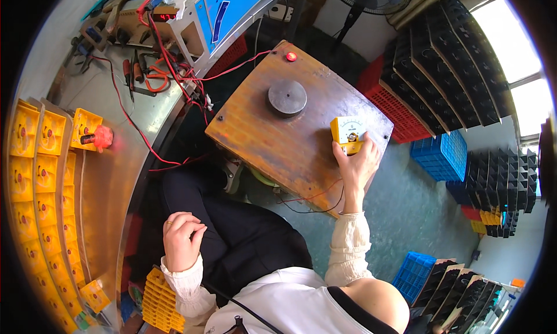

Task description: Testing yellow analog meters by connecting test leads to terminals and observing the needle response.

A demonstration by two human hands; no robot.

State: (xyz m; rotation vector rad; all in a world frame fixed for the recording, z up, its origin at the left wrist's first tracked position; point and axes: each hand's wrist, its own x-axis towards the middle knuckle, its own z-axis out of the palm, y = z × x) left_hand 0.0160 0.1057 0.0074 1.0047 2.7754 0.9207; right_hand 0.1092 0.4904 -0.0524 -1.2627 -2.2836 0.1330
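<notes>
While the right hand (361, 161) grips a yellow meter (349, 127), loose wires (322, 193) run close by

As the left hand (182, 241) hangs loosely curled above the lap (246, 229), no object shows in it, though I cannot tell whether something small is pinched there. Farther out, the right hand clasps the meter's near end between thumb and fingers, dial up, at the right side of the worktop (249, 116). Those wires, red and black, loop at the near edge beside the wrist; a snagging sleeve (349, 241) could tug them. A slack grip could let the meter slip over the nearby side and crack on the floor (429, 218). Beyond sit a dark metal disc (288, 97) and a red button (290, 57), which a careless brush could press.
</notes>
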